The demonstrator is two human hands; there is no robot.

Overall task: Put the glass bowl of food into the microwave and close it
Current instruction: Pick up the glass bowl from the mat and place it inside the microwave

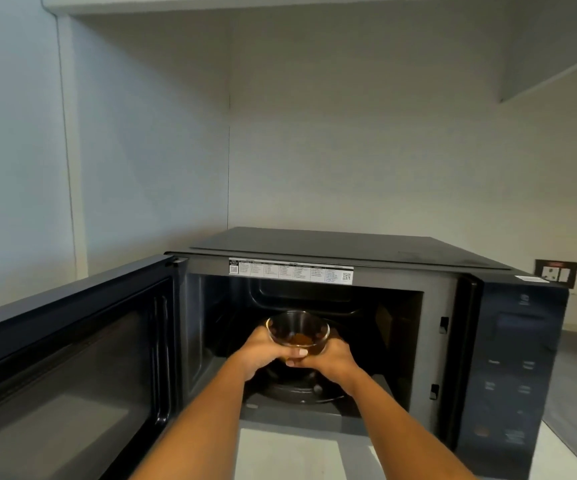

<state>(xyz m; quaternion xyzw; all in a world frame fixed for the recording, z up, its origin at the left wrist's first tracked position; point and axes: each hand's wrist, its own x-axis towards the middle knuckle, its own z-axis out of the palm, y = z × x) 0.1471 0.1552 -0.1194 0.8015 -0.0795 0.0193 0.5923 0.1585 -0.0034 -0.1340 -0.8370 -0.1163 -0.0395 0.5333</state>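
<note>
Both hands are being wrapped around the glass bowl (298, 332), which is being held between them inside the open mouth of the microwave (349, 306). The left hand (263, 351) is being pressed against the bowl's left side, with its thumb laid across the near wall, while the right hand (332, 355) is being cupped around the right side, so the grip is a close, two-handed clasp on the glass. A small heap of brown food (295, 340) is being carried at the bottom of the bowl. The bowl is being kept upright above the round turntable (301, 389) in the cavity; whether it is touching the turntable cannot be told, since the hands are covering its base. Both forearms are being stretched forward from the lower edge of the view, over the front edge of the pale counter (287, 455). The microwave door (72, 358) is being left swung wide open to the left on its hinge. A white label (290, 270) is being shown along the top edge of the cavity frame, and the dark control panel (512, 375) is being seen along the microwave's right side. A wall socket (556, 273) is being seen behind the right rear corner.
</note>
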